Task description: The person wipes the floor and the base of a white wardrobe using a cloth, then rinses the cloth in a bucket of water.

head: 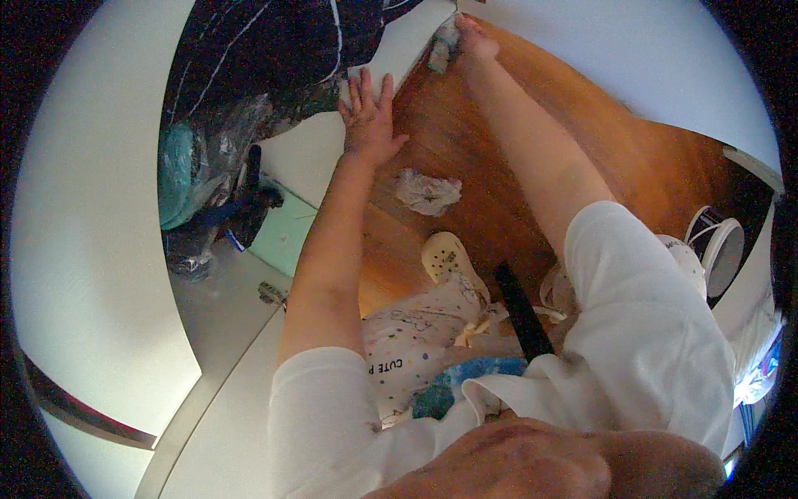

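My left hand [369, 128] is spread, its fingertips against the white baseboard or low panel [380, 59] beside black marble-patterned sheeting [268, 50]. Higher up, at the corner where the wood floor [455, 137] meets the white surfaces, my right hand [475, 40] holds a crumpled pale cloth or tissue [444, 45]. A second crumpled whitish piece of tissue or plastic [429, 192] lies on the floor between my arms, below my left hand.
Clear plastic bags and a teal item [176, 174] fill an open cabinet at the left, near a metal hinge [271, 293]. My cream clog [450, 256] stands on the floor. A white round-topped container [723, 256] is at the right.
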The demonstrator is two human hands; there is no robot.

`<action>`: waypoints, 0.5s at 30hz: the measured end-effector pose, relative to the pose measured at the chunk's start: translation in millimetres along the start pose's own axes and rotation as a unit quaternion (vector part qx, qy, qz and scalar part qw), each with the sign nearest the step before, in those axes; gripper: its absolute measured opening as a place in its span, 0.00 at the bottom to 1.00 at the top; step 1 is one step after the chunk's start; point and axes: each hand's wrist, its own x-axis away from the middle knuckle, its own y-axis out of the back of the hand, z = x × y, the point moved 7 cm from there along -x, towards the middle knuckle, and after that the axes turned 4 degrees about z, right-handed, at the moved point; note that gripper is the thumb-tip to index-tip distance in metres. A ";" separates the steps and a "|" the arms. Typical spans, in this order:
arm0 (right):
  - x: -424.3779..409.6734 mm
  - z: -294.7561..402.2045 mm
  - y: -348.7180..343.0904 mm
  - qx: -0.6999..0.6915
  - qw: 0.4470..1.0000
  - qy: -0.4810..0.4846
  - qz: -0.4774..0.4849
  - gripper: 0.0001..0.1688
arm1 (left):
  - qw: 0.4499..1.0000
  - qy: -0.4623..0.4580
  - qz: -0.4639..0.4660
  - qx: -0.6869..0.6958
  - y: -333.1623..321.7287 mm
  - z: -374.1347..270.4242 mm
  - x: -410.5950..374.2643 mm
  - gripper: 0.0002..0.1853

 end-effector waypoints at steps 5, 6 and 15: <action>-25.0 -1.1 10.6 0.209 0.977 0.035 -0.001 0.13 | 1.000 0.013 0.008 -0.006 -1.3 0.7 1.3 0.58; -35.4 3.9 19.2 0.156 0.986 0.052 -0.003 0.12 | 1.000 0.008 0.006 -0.003 -1.0 -3.1 -2.1 0.58; -2.9 25.5 5.2 0.135 0.988 0.071 -0.033 0.12 | 1.000 0.014 0.013 0.006 -1.7 -0.6 0.1 0.61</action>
